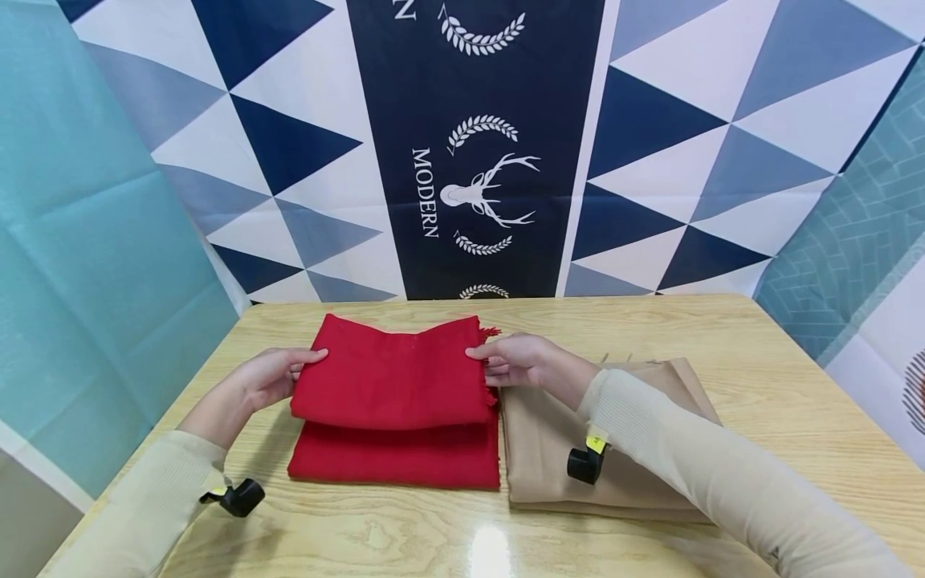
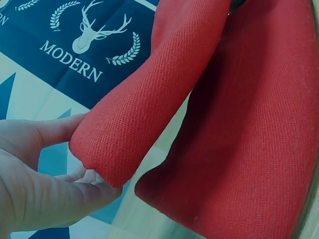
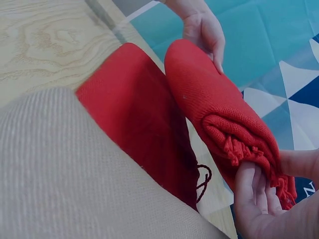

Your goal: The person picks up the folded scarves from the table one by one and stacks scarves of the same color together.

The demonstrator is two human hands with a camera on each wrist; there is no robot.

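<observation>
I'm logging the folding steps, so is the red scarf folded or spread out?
Folded, partway: the red scarf is doubled over, its upper layer held up at each end by the left hand and right hand.

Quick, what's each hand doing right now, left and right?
Left hand: pinching the left end of the folded red scarf.
Right hand: pinching its fringed right end.

The red scarf point(image 1: 393, 385) is a matt woven cloth with a fine, slightly rough weave and a short fringe of threads at one end. The beige scarf point(image 1: 549, 449) beside it is a softer, smooth matt cloth. The table point(image 1: 759, 385) is light wood with visible grain and a glossy finish that reflects light.
</observation>
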